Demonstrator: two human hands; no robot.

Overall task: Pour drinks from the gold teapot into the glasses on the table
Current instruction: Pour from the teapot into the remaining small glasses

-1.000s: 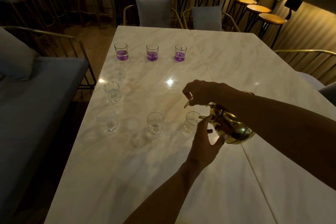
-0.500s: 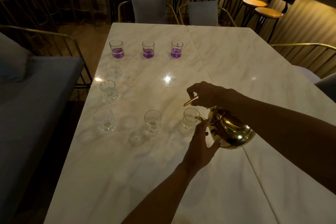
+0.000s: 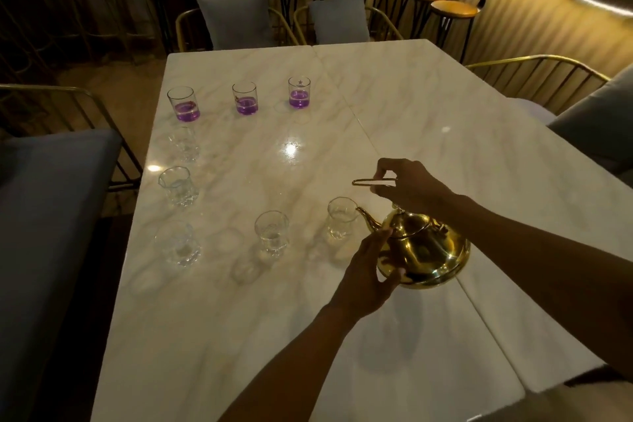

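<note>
While I am steadying the gold teapot (image 3: 423,250) with my left hand (image 3: 368,271), fingers spread against its polished belly, I am judging it rigid, slick and weighty with liquid. Above it my right hand (image 3: 407,187) is pinching the thin wire handle (image 3: 371,181), the sound place to hold. Its spout is reaching the rim of the nearest glass (image 3: 340,217), which looks fragile and easy to tip. Farther off, three tumblers (image 3: 245,98) are holding purple drink.
</note>
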